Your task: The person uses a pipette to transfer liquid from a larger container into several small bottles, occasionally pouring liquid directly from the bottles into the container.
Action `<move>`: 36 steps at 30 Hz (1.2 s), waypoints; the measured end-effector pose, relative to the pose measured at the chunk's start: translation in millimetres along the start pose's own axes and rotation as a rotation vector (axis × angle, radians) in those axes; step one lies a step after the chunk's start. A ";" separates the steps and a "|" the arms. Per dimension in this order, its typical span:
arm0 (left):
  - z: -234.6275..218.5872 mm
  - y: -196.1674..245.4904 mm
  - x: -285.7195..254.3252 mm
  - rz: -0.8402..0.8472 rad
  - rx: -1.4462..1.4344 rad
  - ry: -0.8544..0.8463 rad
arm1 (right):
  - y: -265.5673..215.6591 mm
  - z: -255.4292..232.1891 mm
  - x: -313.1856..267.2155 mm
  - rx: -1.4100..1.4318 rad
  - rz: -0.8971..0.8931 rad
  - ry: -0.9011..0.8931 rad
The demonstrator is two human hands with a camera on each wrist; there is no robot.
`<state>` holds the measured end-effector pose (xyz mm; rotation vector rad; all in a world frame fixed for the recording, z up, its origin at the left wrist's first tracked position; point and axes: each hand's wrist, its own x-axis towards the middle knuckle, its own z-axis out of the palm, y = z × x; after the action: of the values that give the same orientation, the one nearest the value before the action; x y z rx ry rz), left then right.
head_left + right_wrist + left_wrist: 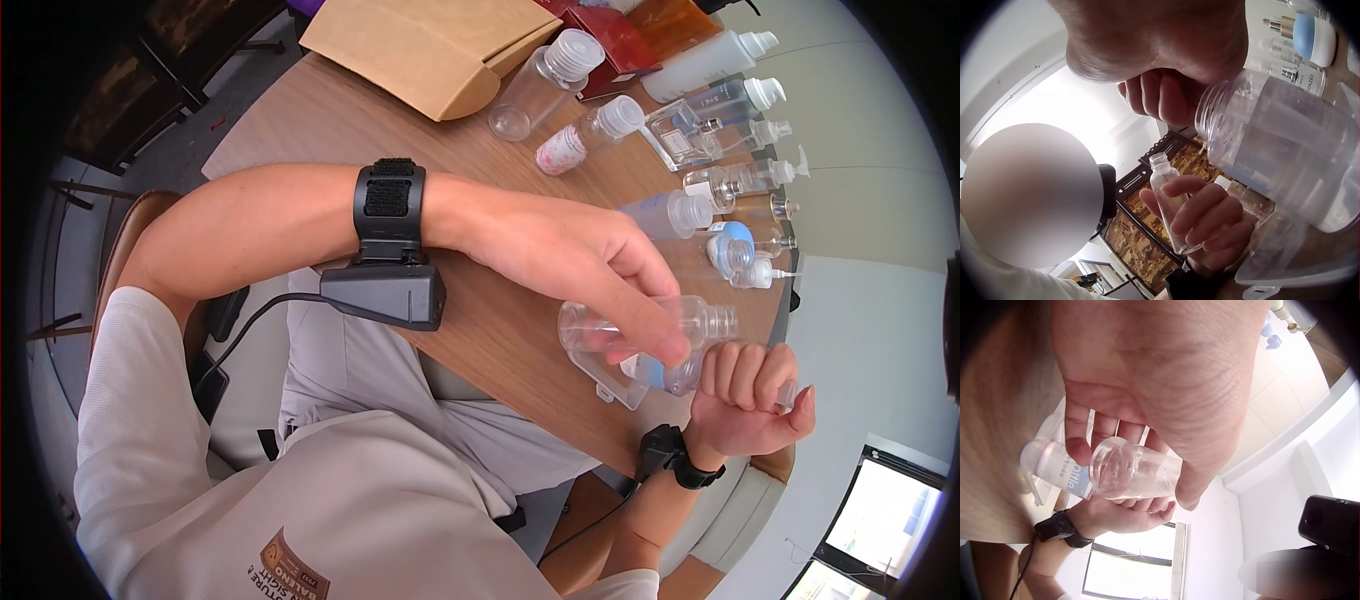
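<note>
My left hand grips a small clear bottle with thumb and fingers. The bottle lies tilted, its uncapped threaded neck towards my right hand. The right wrist view shows the same bottle with its neck up. My right hand is curled, and a small clear piece sticks out between its fingers; its kind is mostly hidden. Just beside the right hand stands a larger clear bottle with a blue and white label and an open threaded neck. A clear plastic tray lies by its base.
Across the wooden table stand several bottles, among them a capped clear one, one with pinkish contents and a row of pump bottles. A brown paper bag lies at the back. The table edge runs before my lap.
</note>
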<state>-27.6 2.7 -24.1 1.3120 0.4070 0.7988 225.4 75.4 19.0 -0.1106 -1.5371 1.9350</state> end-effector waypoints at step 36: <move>2.0 2.6 0.0 -0.111 0.003 0.029 | -34.4 -15.3 0.3 0.442 -0.309 0.144</move>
<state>-27.0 1.4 -21.2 1.2707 0.5000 0.7253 246.9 91.7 45.2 0.1659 -0.9429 1.9180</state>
